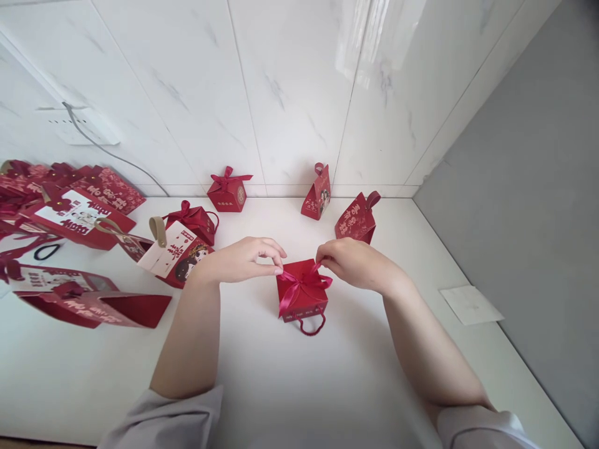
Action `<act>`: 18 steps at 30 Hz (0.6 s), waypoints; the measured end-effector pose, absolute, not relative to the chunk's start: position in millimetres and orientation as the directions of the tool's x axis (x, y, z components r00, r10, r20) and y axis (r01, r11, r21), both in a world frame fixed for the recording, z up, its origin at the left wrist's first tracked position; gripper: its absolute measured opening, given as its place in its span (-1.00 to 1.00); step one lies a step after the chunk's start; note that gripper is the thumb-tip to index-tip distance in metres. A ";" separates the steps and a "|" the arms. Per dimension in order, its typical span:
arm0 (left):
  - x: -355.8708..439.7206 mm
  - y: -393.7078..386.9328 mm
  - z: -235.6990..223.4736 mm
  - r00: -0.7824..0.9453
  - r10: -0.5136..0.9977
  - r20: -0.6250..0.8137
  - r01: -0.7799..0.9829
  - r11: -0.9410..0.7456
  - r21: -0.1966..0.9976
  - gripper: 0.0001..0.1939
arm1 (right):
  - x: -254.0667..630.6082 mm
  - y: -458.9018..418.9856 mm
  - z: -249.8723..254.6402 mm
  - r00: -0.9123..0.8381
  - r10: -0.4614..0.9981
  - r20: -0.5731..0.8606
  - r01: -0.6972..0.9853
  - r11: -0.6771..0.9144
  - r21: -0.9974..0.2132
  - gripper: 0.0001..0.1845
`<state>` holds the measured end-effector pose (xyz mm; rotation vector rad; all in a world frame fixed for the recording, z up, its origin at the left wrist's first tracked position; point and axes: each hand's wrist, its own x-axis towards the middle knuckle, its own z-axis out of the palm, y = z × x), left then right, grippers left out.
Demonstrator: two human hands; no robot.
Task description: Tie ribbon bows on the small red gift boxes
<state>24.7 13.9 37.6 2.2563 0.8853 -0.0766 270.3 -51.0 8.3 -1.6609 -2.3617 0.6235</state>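
Note:
A small red gift box [304,302] with a twisted cord handle [312,332] stands on the white table in front of me. Across its folded top lies a bright pink-red satin ribbon [291,295] tied in a bow. At the bow's left side, my left hand [250,259] pinches the ribbon between thumb and finger. My right hand [349,262] is closed on the ribbon at the right side, its fingertips partly hidden by the curled hand. Both hands sit just above the box lid.
Finished-looking red boxes stand behind: a bowed box [228,192], a triangular box [318,194] and a strap-handled box [356,218]. Several red boxes and flat packages [79,218] crowd the left. A white wall plate [470,304] is at right; a cable [112,153] hangs at left.

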 end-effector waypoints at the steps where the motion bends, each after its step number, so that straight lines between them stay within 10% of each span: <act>1: 22.7 15.7 37.7 0.749 0.598 -0.286 0.628 -0.503 0.594 -0.74 | 270.3 -49.4 7.5 -0.330 0.942 -0.062 0.858 0.272 -0.435 -0.70; 7: 20.4 11.7 39.4 0.562 0.806 -0.185 0.750 -0.402 0.525 -0.74 | 267.1 -49.3 11.7 -0.151 0.983 0.106 0.893 0.181 -0.412 -0.71; 18: 46.5 -39.9 25.8 0.456 0.848 -0.270 0.876 -0.373 0.306 -0.61 | 262.2 -56.0 7.8 -0.310 0.946 -0.099 0.896 0.256 -0.362 -0.90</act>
